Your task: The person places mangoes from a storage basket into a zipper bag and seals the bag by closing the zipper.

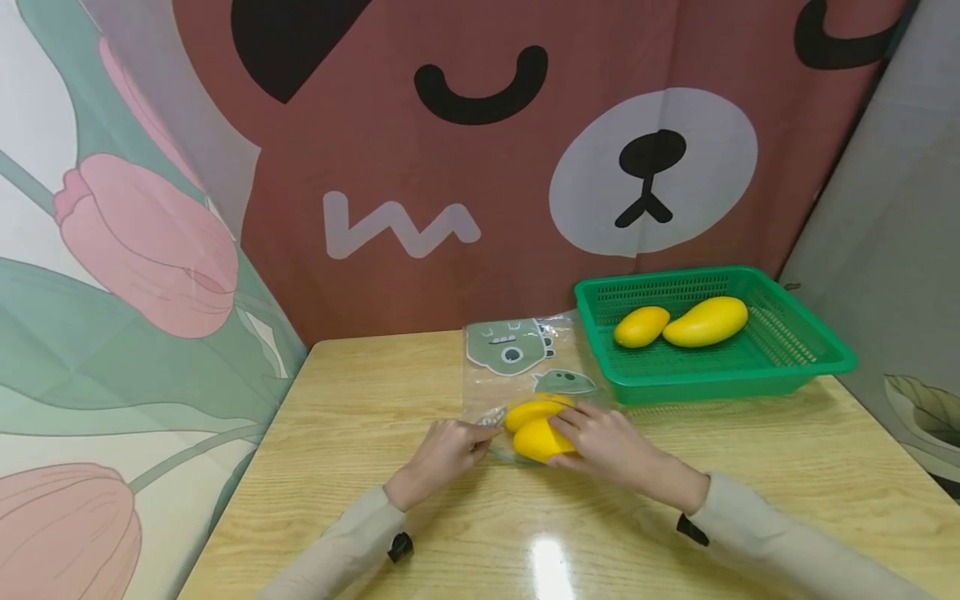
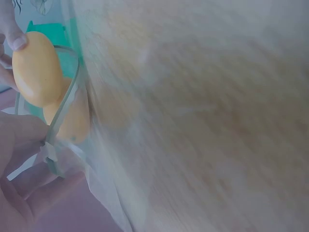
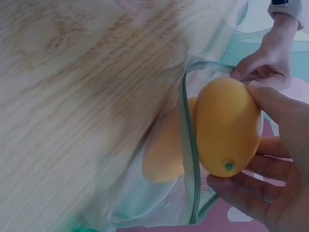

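A clear zip bag (image 1: 491, 387) with green cartoon prints lies on the table, its mouth towards me. My left hand (image 1: 448, 450) pinches the left end of the bag's green zip edge (image 2: 67, 99). In my right hand (image 1: 611, 446) is a yellow mango (image 3: 227, 128), gripped at the bag's opening; a small green stem spot shows on it in the right wrist view. Another mango (image 3: 164, 150) lies inside the bag, just beyond the zip edge, seen through the plastic.
A green plastic basket (image 1: 817, 358) stands at the back right of the wooden table (image 1: 360, 383). Two mangoes lie in it, a smaller one (image 1: 641, 327) and a larger one (image 1: 707, 322). Behind the table hangs a cloth (image 1: 420, 292) with a bear print.
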Tool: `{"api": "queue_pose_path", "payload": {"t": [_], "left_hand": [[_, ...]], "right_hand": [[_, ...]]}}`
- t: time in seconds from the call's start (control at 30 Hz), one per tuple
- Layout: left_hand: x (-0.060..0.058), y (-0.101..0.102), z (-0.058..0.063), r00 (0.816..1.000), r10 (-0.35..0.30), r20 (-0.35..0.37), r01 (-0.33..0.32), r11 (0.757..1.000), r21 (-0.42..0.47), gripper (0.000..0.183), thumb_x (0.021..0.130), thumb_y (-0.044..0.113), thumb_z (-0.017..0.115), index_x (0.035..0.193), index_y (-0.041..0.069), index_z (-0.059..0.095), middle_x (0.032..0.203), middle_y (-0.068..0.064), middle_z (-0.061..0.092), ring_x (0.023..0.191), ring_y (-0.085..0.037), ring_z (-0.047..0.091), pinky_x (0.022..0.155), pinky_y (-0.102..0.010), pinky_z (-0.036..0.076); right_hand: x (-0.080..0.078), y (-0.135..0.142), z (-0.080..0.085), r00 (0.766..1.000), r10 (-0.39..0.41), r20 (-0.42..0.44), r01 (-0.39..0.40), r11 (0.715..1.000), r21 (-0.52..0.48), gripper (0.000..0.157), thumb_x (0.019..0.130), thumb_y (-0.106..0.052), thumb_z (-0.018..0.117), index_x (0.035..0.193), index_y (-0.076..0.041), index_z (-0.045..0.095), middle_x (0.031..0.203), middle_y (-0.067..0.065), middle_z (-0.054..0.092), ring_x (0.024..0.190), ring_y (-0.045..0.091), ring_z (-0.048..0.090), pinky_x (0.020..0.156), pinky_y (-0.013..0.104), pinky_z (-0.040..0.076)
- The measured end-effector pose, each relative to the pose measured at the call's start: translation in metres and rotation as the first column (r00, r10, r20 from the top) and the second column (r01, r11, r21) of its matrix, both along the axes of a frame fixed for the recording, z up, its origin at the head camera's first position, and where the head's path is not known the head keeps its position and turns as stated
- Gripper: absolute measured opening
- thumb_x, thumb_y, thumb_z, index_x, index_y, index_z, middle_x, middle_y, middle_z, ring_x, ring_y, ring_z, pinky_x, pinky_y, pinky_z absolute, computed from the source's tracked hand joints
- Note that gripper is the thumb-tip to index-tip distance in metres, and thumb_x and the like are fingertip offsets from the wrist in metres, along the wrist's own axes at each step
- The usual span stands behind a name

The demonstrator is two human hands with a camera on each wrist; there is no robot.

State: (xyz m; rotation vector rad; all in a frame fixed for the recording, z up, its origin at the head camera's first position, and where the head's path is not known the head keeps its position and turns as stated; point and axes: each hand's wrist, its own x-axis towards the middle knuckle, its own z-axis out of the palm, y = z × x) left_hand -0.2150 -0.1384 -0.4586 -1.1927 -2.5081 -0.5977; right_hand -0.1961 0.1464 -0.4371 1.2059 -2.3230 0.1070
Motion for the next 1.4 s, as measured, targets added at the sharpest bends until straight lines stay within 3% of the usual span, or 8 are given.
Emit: {"api": "queue_pose_path", "payload": {"t": [0.43,0.73,1.1,1.4], "left_hand": [[0.0,-0.001,0.0,1.0,-0.004,-0.009,0.004,1.0,0.025,0.031,0.079,-0.008,0.074,0.104,0.009,0.078,0.07,0.004,0.068,0.05,0.001,0.034,0.044,-0.011,0.028],[0.0,0.0,0.001,1.0,0.005,-0.002,-0.005,1.0,0.023,0.03,0.08,-0.007,0.075,0.105,0.009,0.078,0.075,0.002,0.072,0.05,0.002,0.033,0.043,-0.011,0.028],[0.001,0.0,0.003,1.0,-0.004,-0.011,0.005,1.0,0.031,0.03,0.08,-0.007,0.075,0.105,0.01,0.078,0.085,-0.002,0.075,0.052,0.0,0.037,0.045,-0.012,0.031],[0.0,0.0,0.004,0.999,-0.026,-0.019,0.026,0.999,0.028,0.029,0.081,-0.008,0.073,0.102,0.01,0.078,0.072,0.003,0.069,0.05,0.002,0.032,0.044,-0.011,0.027]], "right_hand": [[-0.002,-0.01,-0.004,0.999,-0.015,-0.047,0.016,0.999,0.034,0.058,0.081,-0.049,0.077,0.111,0.0,0.07,0.106,0.013,0.07,0.094,0.032,0.067,0.064,0.038,0.057],[-0.006,-0.017,-0.01,0.991,-0.02,-0.131,0.024,0.999,0.031,0.055,0.078,-0.047,0.081,0.106,-0.001,0.07,0.101,0.011,0.071,0.085,0.028,0.068,0.063,0.037,0.057],[-0.011,-0.023,-0.013,0.991,-0.029,-0.134,0.038,0.997,0.063,0.051,0.082,-0.043,0.079,0.109,-0.001,0.069,0.105,0.013,0.07,0.091,0.029,0.069,0.07,0.038,0.058],[-0.013,-0.026,-0.012,0.993,-0.057,-0.105,0.062,0.997,0.049,0.049,0.082,-0.042,0.079,0.107,-0.001,0.069,0.104,0.013,0.07,0.089,0.029,0.069,0.066,0.036,0.058]]}}
